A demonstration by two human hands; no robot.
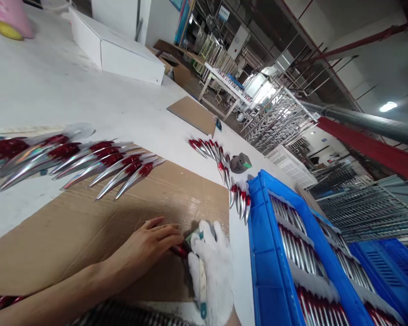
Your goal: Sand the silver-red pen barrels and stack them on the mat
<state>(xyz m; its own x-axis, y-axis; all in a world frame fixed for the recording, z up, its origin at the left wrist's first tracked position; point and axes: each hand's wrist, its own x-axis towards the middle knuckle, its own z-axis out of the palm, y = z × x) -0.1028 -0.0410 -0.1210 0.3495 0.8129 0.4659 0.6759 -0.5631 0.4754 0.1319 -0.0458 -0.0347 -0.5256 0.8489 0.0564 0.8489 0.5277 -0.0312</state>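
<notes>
My bare left hand [149, 244] presses on a red and chrome curved piece [179, 250] lying on a sheet of brown cardboard [88, 226]. My right hand [212, 267], in a white glove, grips a thin tool with a teal tip [202, 290] and holds it against that same piece. Both hands meet near the cardboard's front right corner. Most of the piece is hidden under the fingers.
A row of several finished red-and-chrome pieces [75, 163] fans out at the left, and more [221, 165] lie to the right. A blue crate [292, 253] full of chrome pieces stands at the right. A white box [122, 50] and a cardboard sheet [192, 115] sit farther back.
</notes>
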